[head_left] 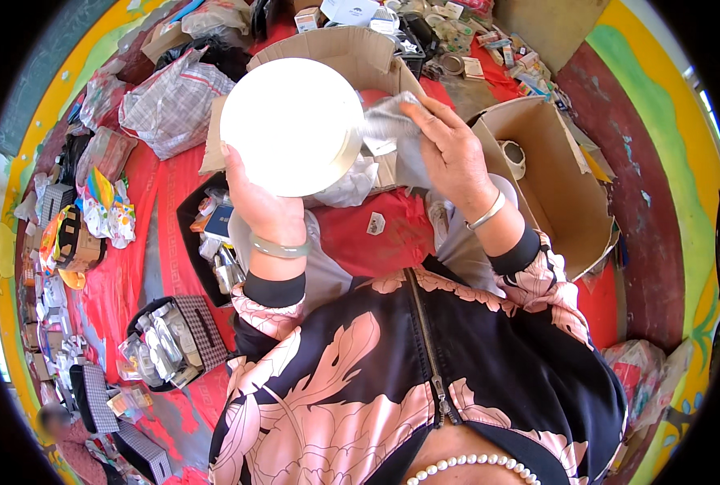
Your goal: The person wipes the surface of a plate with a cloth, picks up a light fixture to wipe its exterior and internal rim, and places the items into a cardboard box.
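The left hand point(264, 206), a pale green bangle at its wrist, grips the lower-left rim of a round white plate point(291, 125) held up over the floor, fingers closed behind the rim and the thumb on its face. The plate's flat face is turned toward the camera; being round, it shows no long axis. The right hand point(455, 153), with a silver bangle at the wrist, is closed on a crumpled sheet of grey-white wrapping paper point(388, 133) that touches the plate's right rim. The plate thus sits between the hands, above the left one and just left of the right.

Behind plate and paper stands an open brown cardboard box point(352, 48), flaps up. To the right lies a second open cardboard box point(550, 182), tipped, with a small white cup point(513, 158) inside near its left wall. Beneath the hands a red cloth point(368, 242) covers the floor. Toward the cloth's left edge stand a black tray of small packaged goods point(214, 234), a checked plastic bag point(170, 101) and a dark checked basket of clear-wrapped items point(170, 339).
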`<state>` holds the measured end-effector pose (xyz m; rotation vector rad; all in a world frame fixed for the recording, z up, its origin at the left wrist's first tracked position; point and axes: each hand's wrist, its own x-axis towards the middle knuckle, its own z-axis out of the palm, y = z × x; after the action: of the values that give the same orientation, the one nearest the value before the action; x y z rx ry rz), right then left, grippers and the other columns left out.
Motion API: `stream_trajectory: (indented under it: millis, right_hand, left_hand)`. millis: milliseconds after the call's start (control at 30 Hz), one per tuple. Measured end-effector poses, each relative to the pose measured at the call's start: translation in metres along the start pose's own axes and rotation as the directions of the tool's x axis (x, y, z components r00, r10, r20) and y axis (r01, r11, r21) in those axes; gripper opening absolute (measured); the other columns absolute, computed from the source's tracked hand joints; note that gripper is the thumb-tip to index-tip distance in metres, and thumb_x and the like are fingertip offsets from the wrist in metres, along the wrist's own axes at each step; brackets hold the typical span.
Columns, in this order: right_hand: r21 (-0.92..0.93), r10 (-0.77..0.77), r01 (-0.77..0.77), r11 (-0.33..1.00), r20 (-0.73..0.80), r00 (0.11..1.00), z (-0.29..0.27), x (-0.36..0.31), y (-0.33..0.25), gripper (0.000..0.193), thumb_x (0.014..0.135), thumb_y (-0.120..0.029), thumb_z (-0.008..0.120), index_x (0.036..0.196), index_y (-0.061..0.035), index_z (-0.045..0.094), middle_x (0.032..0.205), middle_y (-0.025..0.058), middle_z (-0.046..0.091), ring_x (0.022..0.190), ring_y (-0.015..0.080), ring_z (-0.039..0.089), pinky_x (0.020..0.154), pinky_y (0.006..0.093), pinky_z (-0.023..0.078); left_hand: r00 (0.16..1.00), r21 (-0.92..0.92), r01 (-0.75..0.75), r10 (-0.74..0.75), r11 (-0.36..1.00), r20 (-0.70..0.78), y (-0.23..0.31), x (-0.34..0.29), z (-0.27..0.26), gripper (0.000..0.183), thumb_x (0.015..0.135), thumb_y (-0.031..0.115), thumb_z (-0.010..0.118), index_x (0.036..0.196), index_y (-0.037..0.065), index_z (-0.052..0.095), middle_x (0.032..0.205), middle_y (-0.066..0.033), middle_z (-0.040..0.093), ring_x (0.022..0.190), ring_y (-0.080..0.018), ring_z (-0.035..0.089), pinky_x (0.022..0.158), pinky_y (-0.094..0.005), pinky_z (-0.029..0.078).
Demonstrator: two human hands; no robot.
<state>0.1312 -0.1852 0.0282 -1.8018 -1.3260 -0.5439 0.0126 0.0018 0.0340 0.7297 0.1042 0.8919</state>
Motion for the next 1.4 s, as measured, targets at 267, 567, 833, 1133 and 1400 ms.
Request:
stream_trajectory:
  millis: [267, 567, 833, 1133, 1400]
  right_hand:
    - [-0.208, -0.274, 0.317, 0.925, 0.212, 0.938, 0.025, -0.001, -0.048, 0.050, 0.072, -0.012, 0.062, 0.121, -0.0112, 0.055, 0.114, 0.0101, 0.057, 0.101, 0.0260, 0.058, 0.081, 0.0346, 0.044]
    - [0.590, 0.683, -0.557, 0.584, 0.012, 0.730, 0.009, 0.013, 0.013, 0.020, 0.089, -0.005, 0.052, 0.105, 0.0039, 0.061, 0.092, 0.0092, 0.065, 0.079, 0.0147, 0.061, 0.067, 0.0259, 0.049]
    - [0.941, 0.511, -0.222, -0.254, 0.326, 0.795, 0.015, -0.049, 0.095, 0.020, 0.092, -0.010, 0.048, 0.108, -0.0005, 0.056, 0.096, 0.0058, 0.063, 0.085, 0.0142, 0.061, 0.076, 0.0269, 0.050]
    - [0.890, 0.650, -0.327, -0.318, 0.455, 0.608, 0.023, -0.035, 0.030, 0.016, 0.093, -0.014, 0.050, 0.100, -0.0026, 0.058, 0.086, 0.0035, 0.061, 0.073, 0.0115, 0.059, 0.070, 0.0275, 0.050]
    - [0.844, 0.903, -0.521, 0.127, 0.119, 0.413, 0.003, -0.019, 0.114, 0.036, 0.087, -0.020, 0.061, 0.117, -0.0008, 0.050, 0.095, 0.0070, 0.059, 0.084, 0.0165, 0.058, 0.071, 0.0307, 0.048]
  left_hand:
    - [0.970, 0.006, 0.233, -0.232, 0.972, -0.071, -0.008, -0.009, 0.013, 0.049, 0.096, 0.037, 0.040, 0.130, 0.002, 0.042, 0.126, -0.0135, 0.053, 0.112, -0.0260, 0.053, 0.095, -0.0406, 0.042]
    - [0.888, -0.077, 0.452, -0.441, 0.889, 0.128, 0.000, -0.008, 0.007, 0.051, 0.090, 0.037, 0.056, 0.124, 0.001, 0.046, 0.120, -0.0168, 0.051, 0.111, -0.0271, 0.049, 0.101, -0.0430, 0.035]
    - [0.971, 0.121, 0.230, -0.236, 0.966, 0.041, -0.028, 0.002, -0.042, 0.057, 0.090, 0.035, 0.056, 0.128, -0.004, 0.042, 0.130, -0.0159, 0.047, 0.122, -0.0261, 0.043, 0.109, -0.0382, 0.026]
    - [0.835, -0.229, 0.542, -0.490, 0.808, 0.248, -0.053, -0.022, -0.027, 0.061, 0.092, 0.044, 0.049, 0.139, 0.010, 0.033, 0.139, -0.0066, 0.040, 0.127, -0.0265, 0.038, 0.106, -0.0451, 0.030]
    - [0.910, 0.049, 0.357, -0.359, 0.933, 0.209, -0.036, -0.016, -0.042, 0.058, 0.097, 0.045, 0.036, 0.138, 0.004, 0.031, 0.138, -0.0107, 0.040, 0.126, -0.0271, 0.041, 0.106, -0.0432, 0.032]
